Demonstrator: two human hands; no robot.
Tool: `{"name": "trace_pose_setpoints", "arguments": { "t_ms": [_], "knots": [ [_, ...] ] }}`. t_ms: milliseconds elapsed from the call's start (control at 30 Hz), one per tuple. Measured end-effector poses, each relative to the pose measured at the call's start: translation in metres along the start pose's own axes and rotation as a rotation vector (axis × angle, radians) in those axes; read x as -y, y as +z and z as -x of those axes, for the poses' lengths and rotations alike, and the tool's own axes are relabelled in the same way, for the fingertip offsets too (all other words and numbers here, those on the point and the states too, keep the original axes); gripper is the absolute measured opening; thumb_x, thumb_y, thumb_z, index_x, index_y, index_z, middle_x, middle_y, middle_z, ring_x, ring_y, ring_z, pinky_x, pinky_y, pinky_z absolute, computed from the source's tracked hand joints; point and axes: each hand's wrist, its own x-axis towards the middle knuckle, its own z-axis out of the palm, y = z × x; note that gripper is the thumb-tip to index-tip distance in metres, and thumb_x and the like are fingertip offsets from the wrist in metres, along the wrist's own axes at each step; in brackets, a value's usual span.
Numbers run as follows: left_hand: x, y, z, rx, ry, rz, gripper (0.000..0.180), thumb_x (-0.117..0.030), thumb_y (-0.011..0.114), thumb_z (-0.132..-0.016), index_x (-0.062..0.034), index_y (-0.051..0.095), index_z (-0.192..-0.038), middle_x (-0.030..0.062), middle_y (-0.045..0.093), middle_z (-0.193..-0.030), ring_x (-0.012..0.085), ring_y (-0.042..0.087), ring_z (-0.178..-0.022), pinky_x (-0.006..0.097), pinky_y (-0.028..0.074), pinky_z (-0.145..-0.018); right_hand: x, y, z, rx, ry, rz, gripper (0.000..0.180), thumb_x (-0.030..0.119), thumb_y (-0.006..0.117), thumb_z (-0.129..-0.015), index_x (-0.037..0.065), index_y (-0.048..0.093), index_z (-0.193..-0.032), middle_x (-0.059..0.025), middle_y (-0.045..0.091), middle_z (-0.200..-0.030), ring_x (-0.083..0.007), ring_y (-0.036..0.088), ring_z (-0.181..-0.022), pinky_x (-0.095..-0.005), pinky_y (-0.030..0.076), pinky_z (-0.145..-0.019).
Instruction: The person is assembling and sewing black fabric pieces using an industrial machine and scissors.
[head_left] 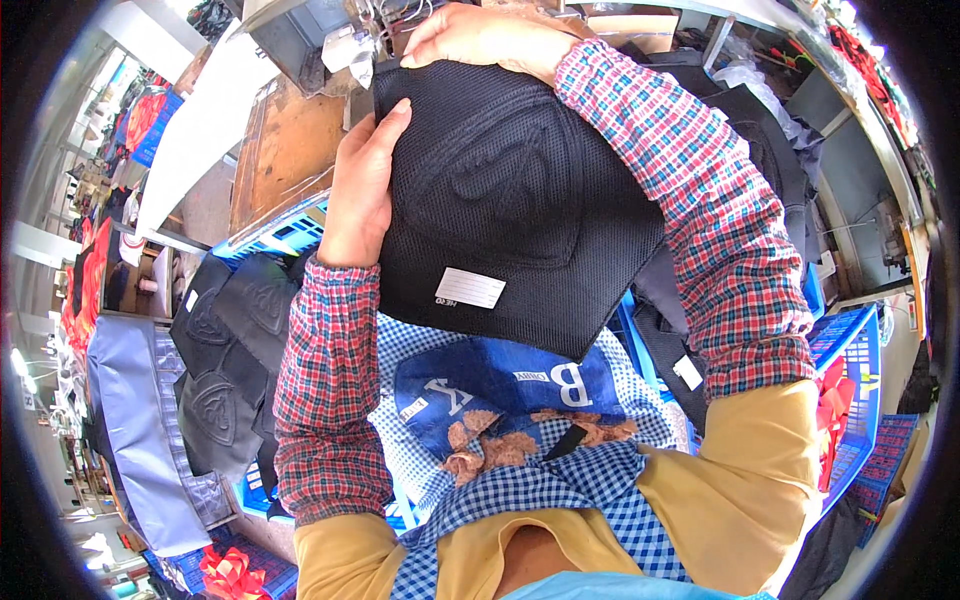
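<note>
A black textured fabric panel (480, 190) with a raised, stitched emblem hangs in front of my chest. It carries a white label (470, 287) near its lower edge. My left hand (362, 190) grips the panel's left edge, thumb pointing up and the other fingers mostly hidden. Along the top edge, my right hand (490, 38) is closed over the fabric with its fingertips at the upper left corner. That corner lies close to the metal parts of what looks like a sewing machine (350, 50).
A worn wooden board (285, 150) lies left of the machine. More black panels (225, 400) are piled at left, and others (755, 130) at right. Blue plastic crates (850, 400) stand on both sides, one with red ribbon-like pieces (832, 410). A grey cloth (140, 430) hangs at far left.
</note>
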Motion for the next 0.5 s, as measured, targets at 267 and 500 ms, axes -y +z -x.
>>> {"name": "trace_pose_setpoints", "arguments": {
  "t_ms": [267,500],
  "knots": [
    [0.001,-0.003,0.005,0.002,0.014,-0.025,0.038,-0.019,0.062,-0.091,0.0079,0.056,-0.115,0.0121,0.063,-0.109,0.0177,0.061,-0.097,0.028,0.047,-0.086,0.001,0.012,-0.003,-0.086,-0.008,0.167,0.022,0.022,0.071,-0.078,0.008,0.074,-0.094,-0.0076,0.071,-0.092,-0.0187,0.063,-0.087,-0.0318,0.047,-0.084],
    [0.004,0.000,0.041,0.125,-0.098,-0.068,0.037,-0.017,0.062,-0.090,0.0053,0.056,-0.118,0.0099,0.063,-0.108,0.0164,0.060,-0.098,0.027,0.045,-0.088,0.020,0.007,0.048,0.197,-0.004,0.298,0.027,0.029,0.063,-0.088,0.004,0.067,-0.098,-0.0033,0.067,-0.088,-0.0138,0.058,-0.085,-0.0298,0.045,-0.078]
  ]
}}
